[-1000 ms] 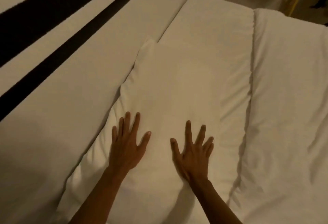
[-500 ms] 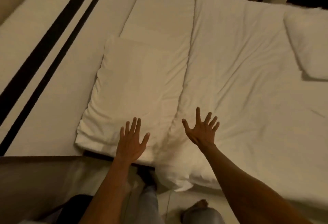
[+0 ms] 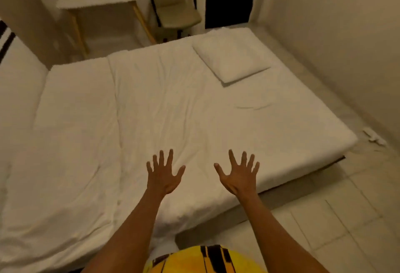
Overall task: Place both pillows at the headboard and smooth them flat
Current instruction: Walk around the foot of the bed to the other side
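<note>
Head view looks down on a white bed in a small room. Both hands are held out above the near part of the bed, and I cannot tell if they touch the sheet. Left hand has its fingers spread wide and holds nothing; right hand is the same, fingers spread, empty. One white pillow lies flat on the far right part of the bed, well apart from the hands. Beyond the bed stand a small wooden table and a pale chair
</note>
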### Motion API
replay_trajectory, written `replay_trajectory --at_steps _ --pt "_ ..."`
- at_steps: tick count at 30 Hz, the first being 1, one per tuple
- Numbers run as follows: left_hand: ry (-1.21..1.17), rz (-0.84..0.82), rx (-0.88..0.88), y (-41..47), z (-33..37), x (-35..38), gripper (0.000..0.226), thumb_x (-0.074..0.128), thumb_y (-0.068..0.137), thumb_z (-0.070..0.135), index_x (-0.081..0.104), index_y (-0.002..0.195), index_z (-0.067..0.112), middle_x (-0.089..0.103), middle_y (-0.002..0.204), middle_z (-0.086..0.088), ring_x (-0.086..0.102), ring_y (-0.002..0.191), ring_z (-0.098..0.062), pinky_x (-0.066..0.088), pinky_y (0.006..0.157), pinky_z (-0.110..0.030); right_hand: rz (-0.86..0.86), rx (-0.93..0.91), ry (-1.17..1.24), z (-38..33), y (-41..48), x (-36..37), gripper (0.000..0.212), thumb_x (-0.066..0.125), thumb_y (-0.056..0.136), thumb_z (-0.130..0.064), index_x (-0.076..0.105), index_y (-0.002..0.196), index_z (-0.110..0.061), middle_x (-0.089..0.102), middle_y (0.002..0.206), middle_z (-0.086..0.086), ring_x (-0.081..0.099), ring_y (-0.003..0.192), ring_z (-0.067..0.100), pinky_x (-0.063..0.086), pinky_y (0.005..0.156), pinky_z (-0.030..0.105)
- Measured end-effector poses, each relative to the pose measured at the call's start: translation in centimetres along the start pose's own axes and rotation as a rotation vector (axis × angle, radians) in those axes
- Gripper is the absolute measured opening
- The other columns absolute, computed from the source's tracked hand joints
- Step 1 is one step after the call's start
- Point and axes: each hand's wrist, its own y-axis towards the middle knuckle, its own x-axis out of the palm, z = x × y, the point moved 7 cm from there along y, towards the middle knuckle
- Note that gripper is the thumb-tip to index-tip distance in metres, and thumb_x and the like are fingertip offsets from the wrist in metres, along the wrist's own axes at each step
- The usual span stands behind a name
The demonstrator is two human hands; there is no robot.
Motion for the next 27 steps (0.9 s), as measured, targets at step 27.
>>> replay_trajectory --at_steps 27 --pt "0.334 -0.243 0.764 9.6 66.8 16.5 0.082 0.005 0.085 0.078 -0.015 0.153 0.036 -0.015 0.163 -0.006 -0.017 0.149 -0.032 -0.011 0.118 -0.059 0.219 0.714 0.163 56.6 6.7 -21.6 0.092 0.011 0.085 -0.084 -0.003 0.159 -0.032 -0.006 0.166 0.019 -0.016 0.151 0.038 -0.010 0.121 0.057"
